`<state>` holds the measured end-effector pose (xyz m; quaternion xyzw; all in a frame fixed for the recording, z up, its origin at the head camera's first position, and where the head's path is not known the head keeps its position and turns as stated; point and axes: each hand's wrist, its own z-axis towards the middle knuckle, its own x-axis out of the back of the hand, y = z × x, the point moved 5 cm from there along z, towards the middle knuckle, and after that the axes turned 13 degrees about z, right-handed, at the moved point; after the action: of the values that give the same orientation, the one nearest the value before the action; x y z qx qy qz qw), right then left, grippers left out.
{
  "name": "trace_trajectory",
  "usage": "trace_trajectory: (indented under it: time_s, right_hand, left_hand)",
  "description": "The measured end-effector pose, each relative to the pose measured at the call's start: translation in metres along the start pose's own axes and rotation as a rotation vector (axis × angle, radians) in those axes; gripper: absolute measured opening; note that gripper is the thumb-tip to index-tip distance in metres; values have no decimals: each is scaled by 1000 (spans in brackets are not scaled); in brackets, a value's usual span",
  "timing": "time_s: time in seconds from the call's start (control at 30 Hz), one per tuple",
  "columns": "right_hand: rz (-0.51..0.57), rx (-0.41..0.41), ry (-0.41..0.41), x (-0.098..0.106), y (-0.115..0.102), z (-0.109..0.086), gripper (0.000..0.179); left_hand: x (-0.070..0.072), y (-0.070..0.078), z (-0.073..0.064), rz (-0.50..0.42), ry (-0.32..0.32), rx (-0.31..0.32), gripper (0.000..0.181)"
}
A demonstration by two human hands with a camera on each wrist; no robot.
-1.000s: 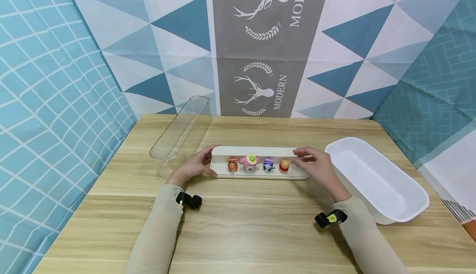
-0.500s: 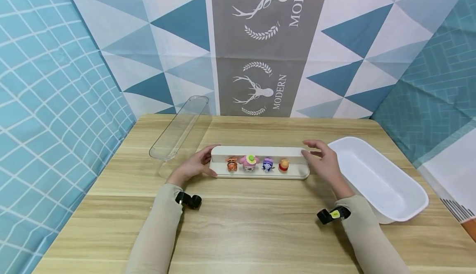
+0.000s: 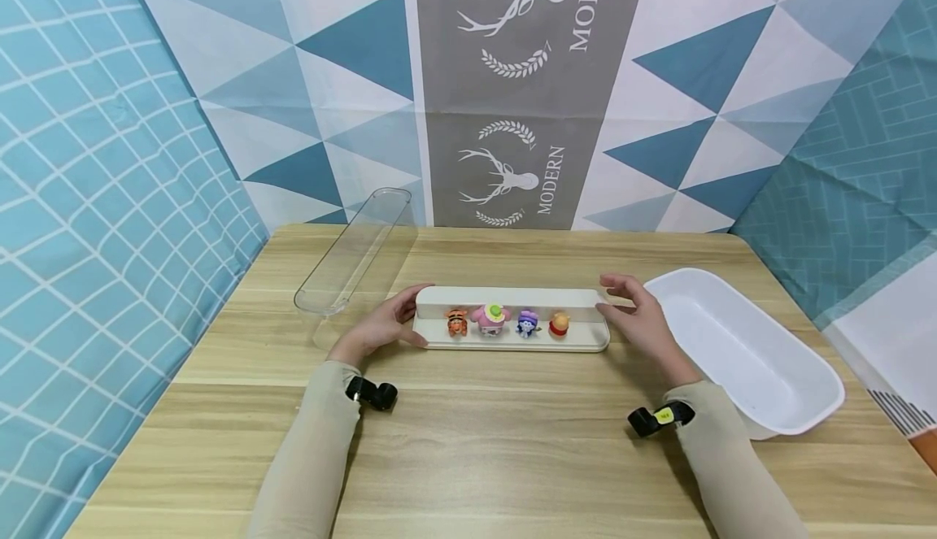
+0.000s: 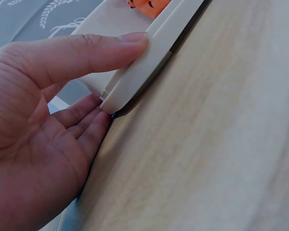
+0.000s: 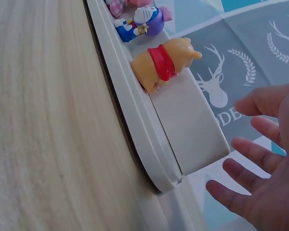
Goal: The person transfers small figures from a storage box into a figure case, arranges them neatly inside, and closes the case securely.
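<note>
A long cream display base (image 3: 505, 298) with a raised back step lies on the table. Along it stand an orange tiger figurine (image 3: 457, 323), a pink figurine with a green-topped hat (image 3: 491, 321), a purple-and-blue figurine (image 3: 527, 324) and a yellow bear figurine in a red shirt (image 5: 164, 62). My left hand (image 3: 382, 326) grips the base's left end, the thumb on its front rim and the fingers round the end, as the left wrist view shows. Beside the right end, my right hand (image 3: 642, 326) spreads its fingers apart from the base in the right wrist view, holding nothing.
A clear plastic cover (image 3: 359, 254) stands on the wooden table (image 3: 476, 458) at the back left. At the right is a white basin (image 3: 754, 352), close behind the right hand. A patterned cloth wall (image 3: 505, 92) rises beyond the table's far edge.
My right hand has drawn away from the bear figurine to the right, past the base's end, its fingers opening. The left hand, base and figurines look unmoved.
</note>
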<state>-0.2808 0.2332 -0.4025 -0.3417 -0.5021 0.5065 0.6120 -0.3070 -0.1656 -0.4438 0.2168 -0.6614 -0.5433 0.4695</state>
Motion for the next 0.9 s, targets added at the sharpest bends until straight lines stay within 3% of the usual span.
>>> trace_trajectory:
  time_s: [0.33, 0.6, 0.9]
  right_hand:
    - [29, -64, -174, -6, 15, 1, 56]
    - [79, -82, -207, -5, 27, 1, 59]
    - [214, -174, -221, 6, 44, -1, 69]
  left_hand:
    - [0, 1, -1, 6, 3, 20, 101]
    - [0, 1, -1, 12, 6, 15, 101]
    - [0, 2, -1, 6, 2, 10, 100]
